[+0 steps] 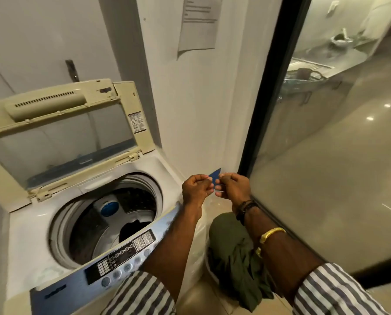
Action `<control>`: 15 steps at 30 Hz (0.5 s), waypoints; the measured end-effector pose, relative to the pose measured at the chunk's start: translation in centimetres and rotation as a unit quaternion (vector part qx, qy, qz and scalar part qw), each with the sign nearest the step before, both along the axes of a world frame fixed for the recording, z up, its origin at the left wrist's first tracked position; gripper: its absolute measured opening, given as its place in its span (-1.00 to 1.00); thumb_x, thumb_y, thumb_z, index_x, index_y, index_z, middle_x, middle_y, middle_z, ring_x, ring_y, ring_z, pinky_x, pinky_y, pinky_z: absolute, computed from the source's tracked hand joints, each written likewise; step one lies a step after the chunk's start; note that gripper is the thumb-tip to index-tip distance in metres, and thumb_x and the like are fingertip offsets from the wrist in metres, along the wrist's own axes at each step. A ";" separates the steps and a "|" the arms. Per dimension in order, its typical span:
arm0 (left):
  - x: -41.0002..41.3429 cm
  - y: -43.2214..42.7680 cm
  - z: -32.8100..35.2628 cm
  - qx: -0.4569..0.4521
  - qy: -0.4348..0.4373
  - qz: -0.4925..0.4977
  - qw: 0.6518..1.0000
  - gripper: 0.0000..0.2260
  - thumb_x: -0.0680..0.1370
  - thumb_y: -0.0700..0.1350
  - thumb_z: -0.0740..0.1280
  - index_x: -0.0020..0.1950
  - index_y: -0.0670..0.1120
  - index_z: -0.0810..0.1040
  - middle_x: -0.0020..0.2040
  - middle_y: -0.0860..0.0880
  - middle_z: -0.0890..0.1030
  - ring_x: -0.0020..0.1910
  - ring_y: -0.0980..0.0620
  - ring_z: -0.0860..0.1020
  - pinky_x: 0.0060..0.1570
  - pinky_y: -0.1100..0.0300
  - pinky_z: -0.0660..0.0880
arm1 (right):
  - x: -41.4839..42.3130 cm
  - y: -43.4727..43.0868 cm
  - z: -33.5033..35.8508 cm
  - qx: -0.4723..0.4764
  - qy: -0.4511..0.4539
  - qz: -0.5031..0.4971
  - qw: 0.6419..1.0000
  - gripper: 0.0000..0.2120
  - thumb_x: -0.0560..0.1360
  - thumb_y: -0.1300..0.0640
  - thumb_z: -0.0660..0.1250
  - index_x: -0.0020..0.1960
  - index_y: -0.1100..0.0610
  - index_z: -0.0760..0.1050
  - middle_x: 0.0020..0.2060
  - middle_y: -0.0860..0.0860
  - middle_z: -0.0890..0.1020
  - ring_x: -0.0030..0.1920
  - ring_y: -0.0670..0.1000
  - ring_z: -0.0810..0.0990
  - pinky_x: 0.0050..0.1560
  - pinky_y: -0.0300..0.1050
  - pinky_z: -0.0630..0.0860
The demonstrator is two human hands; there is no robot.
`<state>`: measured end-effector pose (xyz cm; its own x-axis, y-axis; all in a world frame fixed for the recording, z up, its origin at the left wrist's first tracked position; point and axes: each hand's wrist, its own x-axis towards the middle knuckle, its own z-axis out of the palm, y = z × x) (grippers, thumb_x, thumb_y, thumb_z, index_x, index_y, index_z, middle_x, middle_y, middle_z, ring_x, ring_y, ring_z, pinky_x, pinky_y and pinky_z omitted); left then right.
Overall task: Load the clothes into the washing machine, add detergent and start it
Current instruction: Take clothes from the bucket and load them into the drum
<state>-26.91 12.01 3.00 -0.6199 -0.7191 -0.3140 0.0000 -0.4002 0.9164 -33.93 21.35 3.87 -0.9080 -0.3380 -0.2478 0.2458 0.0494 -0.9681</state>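
A top-loading washing machine [31, 228] stands at the left with its lid [60, 133] raised. A dark garment [133, 228] lies inside the drum [112, 214]. To the right of the machine, both hands pinch a small blue sachet [215, 174] between their fingertips. My left hand [196, 188] grips its left side and my right hand [234, 187] its right side. Green clothes [235, 253] sit in a heap in a white basket on the floor below my arms.
The control panel [121, 258] with buttons runs along the machine's front edge. A white wall [201, 110] with a paper notice [199, 23] stands behind. A black-framed glass door [326, 155] closes off the right side.
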 end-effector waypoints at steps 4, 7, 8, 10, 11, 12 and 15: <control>-1.8 2.1 -1.0 -0.007 -0.018 -0.024 1.000 -0.86 0.51 -0.25 0.44 0.06 -0.21 0.62 -0.07 -0.20 0.69 -0.13 -0.10 0.68 -0.03 0.01 0.66 | -1.7 2.3 -0.9 0.003 -0.010 -0.008 1.000 -0.85 0.59 0.22 0.28 0.00 0.21 0.62 -0.15 0.20 0.70 -0.25 0.11 0.68 -0.18 0.07 0.69; -2.7 3.6 -1.5 0.001 -0.027 -0.031 0.999 -0.88 0.51 -0.27 0.43 0.03 -0.19 0.61 -0.09 -0.20 0.68 -0.13 -0.11 0.68 -0.06 0.04 0.66 | -2.8 4.0 -1.8 0.007 -0.019 -0.018 1.000 -0.85 0.59 0.20 0.28 0.02 0.21 0.62 -0.14 0.20 0.70 -0.25 0.10 0.68 -0.20 0.02 0.69; -3.0 4.1 -1.6 0.001 -0.032 -0.034 0.999 -0.89 0.51 -0.27 0.42 0.03 -0.19 0.61 -0.09 -0.20 0.68 -0.14 -0.10 0.67 -0.08 0.06 0.66 | -3.1 4.6 -2.0 0.006 -0.022 -0.022 1.000 -0.85 0.59 0.19 0.29 0.03 0.20 0.62 -0.14 0.19 0.70 -0.25 0.09 0.67 -0.19 0.02 0.69; -3.4 5.1 -2.0 0.004 -0.041 -0.040 0.998 -0.90 0.52 -0.27 0.42 0.04 -0.19 0.61 -0.08 -0.20 0.67 -0.13 -0.09 0.67 -0.12 0.11 0.66 | -3.6 5.6 -2.5 0.004 -0.030 -0.030 0.999 -0.86 0.60 0.17 0.30 0.02 0.19 0.62 -0.15 0.17 0.69 -0.24 0.08 0.67 -0.17 0.04 0.69; -3.5 5.5 -2.2 0.006 -0.046 -0.044 0.998 -0.89 0.53 -0.26 0.42 0.05 -0.20 0.60 -0.07 -0.20 0.67 -0.11 -0.10 0.67 -0.12 0.12 0.66 | -3.9 6.0 -2.7 0.005 -0.033 -0.034 0.999 -0.86 0.60 0.16 0.30 0.03 0.19 0.62 -0.15 0.16 0.69 -0.23 0.08 0.67 -0.16 0.05 0.69; -3.6 5.9 -2.4 0.007 -0.053 -0.049 0.997 -0.87 0.53 -0.25 0.42 0.07 -0.20 0.60 -0.06 -0.20 0.67 -0.09 -0.11 0.67 -0.11 0.12 0.66 | -4.1 6.5 -2.9 0.005 -0.037 -0.038 0.999 -0.85 0.60 0.16 0.30 0.03 0.19 0.62 -0.15 0.16 0.69 -0.23 0.08 0.66 -0.16 0.04 0.69; -4.3 7.2 -2.9 0.004 -0.076 -0.053 0.996 -0.84 0.53 -0.24 0.42 0.10 -0.20 0.59 -0.03 -0.20 0.67 -0.06 -0.12 0.68 -0.12 0.14 0.66 | -5.2 8.0 -3.6 0.002 -0.055 -0.045 0.997 -0.85 0.59 0.15 0.31 0.04 0.19 0.62 -0.14 0.17 0.69 -0.25 0.06 0.64 -0.24 -0.05 0.66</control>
